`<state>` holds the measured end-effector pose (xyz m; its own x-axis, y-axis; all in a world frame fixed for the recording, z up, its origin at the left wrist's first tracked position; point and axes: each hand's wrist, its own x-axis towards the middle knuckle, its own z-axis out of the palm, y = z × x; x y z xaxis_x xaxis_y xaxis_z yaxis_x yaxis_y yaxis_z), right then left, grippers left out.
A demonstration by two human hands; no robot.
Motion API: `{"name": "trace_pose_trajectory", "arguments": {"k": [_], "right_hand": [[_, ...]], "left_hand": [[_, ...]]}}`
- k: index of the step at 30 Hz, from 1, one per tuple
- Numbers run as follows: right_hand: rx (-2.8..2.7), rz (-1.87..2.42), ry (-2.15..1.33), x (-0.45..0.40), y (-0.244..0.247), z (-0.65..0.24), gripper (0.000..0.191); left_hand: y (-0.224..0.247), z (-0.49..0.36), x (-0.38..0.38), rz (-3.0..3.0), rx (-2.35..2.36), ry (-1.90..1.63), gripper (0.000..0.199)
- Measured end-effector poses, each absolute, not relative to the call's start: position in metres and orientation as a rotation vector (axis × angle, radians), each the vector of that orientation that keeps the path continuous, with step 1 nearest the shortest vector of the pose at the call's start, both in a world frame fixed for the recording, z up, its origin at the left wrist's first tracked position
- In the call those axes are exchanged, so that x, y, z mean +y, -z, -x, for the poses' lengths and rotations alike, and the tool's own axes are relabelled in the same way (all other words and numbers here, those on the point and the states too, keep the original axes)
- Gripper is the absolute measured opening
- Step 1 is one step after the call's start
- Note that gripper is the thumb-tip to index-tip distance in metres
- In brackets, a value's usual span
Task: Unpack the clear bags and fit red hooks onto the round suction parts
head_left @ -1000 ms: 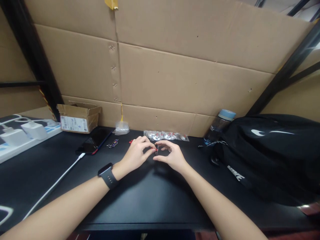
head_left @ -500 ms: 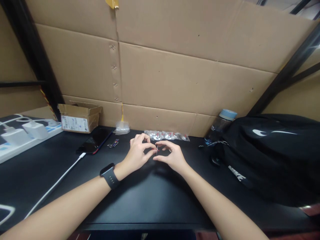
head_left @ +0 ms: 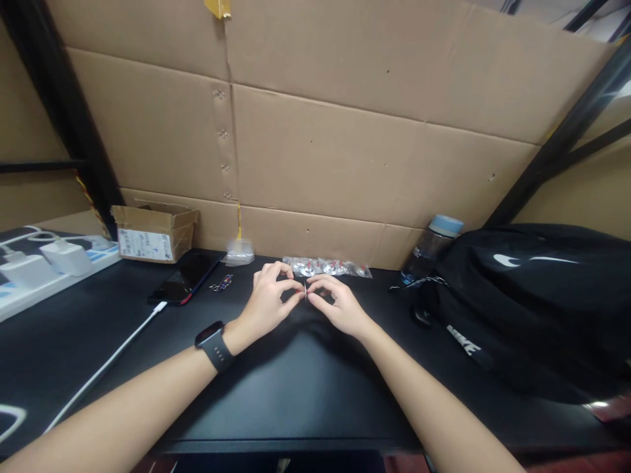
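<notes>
Both hands meet over the middle of the black table (head_left: 276, 401). Between them is a small thin flat piece (head_left: 305, 291), standing edge-on to me, so its face and exact kind are hidden. My left hand (head_left: 271, 292), with a dark watch on the wrist, pinches it between thumb and index finger. From the other side, my right hand (head_left: 340, 304) presses thumb and fingertips against the same piece. Just behind the hands lies a clear plastic strip of packets (head_left: 328, 267) holding round silvery items with red marks. A small colourful trinket (head_left: 221, 284) rests left of my left hand.
A phone (head_left: 183, 279) on a white cable and an opened cardboard box (head_left: 152, 233) stand left, beside a power strip (head_left: 29, 295) with chargers. A small clear bag (head_left: 239, 252) sits at the back. Right are a bottle (head_left: 428, 249) and a black backpack (head_left: 537, 315).
The fingers of my right hand have drawn together onto the thin piece; its thumb has risen. My left hand keeps its pinch. The view has shifted slightly.
</notes>
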<state>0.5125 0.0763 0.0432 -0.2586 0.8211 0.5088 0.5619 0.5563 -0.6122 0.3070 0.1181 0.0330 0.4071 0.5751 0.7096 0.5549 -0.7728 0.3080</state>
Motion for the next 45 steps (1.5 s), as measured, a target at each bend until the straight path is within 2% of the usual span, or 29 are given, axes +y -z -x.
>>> {"name": "trace_pose_trajectory", "arguments": {"k": [7,19,24,27,30,36,45], "right_hand": [[-2.013,1.200,-0.319,0.079,-0.039,-0.514,0.010],[-2.093,1.273,-0.276,0.082,-0.031,-0.518,0.007],[-2.179,1.342,-0.197,0.084,-0.031,-0.526,0.008],[-2.197,1.501,-0.069,0.086,-0.034,-0.541,0.025],[-2.182,1.665,0.006,0.091,-0.034,-0.560,0.036],[-2.203,1.674,-0.152,0.098,-0.032,-0.580,0.025],[-2.160,1.604,-0.177,0.101,-0.028,-0.582,0.022]], "left_hand": [[-0.035,-0.309,0.115,-2.511,0.927,-1.244,0.024],[-0.018,-0.309,0.123,-2.763,0.831,-0.792,0.020],[-0.022,-0.293,0.145,-2.797,0.990,-0.898,0.023],[-0.028,-0.267,0.168,-2.808,1.093,-0.936,0.024],[-0.032,-0.241,0.187,-2.840,1.060,-0.826,0.023],[-0.027,-0.231,0.196,-2.930,1.083,-0.648,0.021],[-0.026,-0.244,0.189,-2.953,1.369,-0.717,0.014]]}}
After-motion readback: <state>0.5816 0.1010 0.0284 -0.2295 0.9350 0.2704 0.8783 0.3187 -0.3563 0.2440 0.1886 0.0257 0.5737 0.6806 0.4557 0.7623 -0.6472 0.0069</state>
